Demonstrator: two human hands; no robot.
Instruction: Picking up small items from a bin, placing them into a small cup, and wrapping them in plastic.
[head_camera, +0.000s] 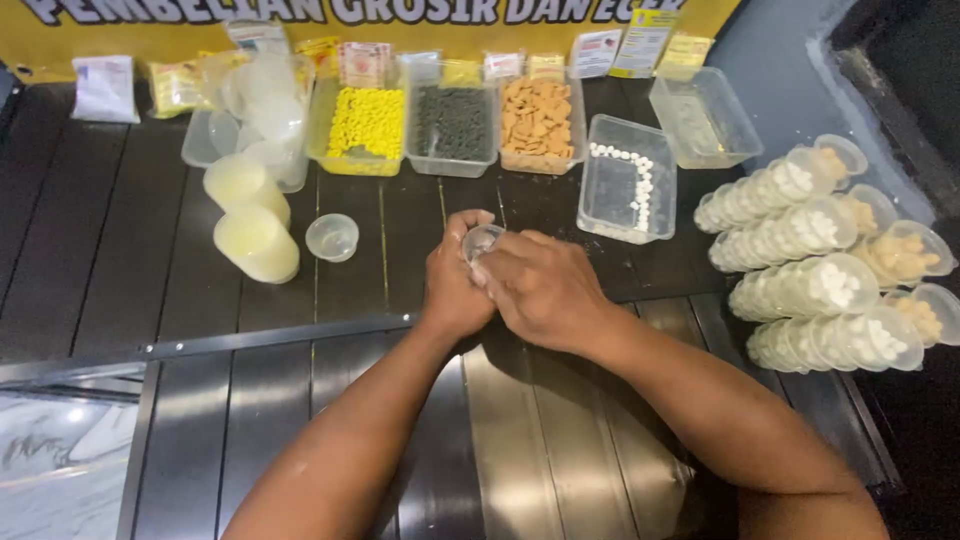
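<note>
Both hands meet at mid-tabletop: the left hand (452, 282) cradles a small clear plastic cup (481, 241) and the right hand (545, 290) closes over it. The cup looks light, thin and easily crushed, likely best held by its rim. Another empty cup (332, 237) sits nearby on the dark tabletop (120, 230).

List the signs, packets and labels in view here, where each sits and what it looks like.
Banner: along the back wall, yellow with large pale lettering.
White packet: far left, flat, rectangular.
Yellow sachets: beside it, small, crinkled.
Label cards: propped behind the tubs, white, red and yellow.
Leaflets: back right, white and yellow.
</note>
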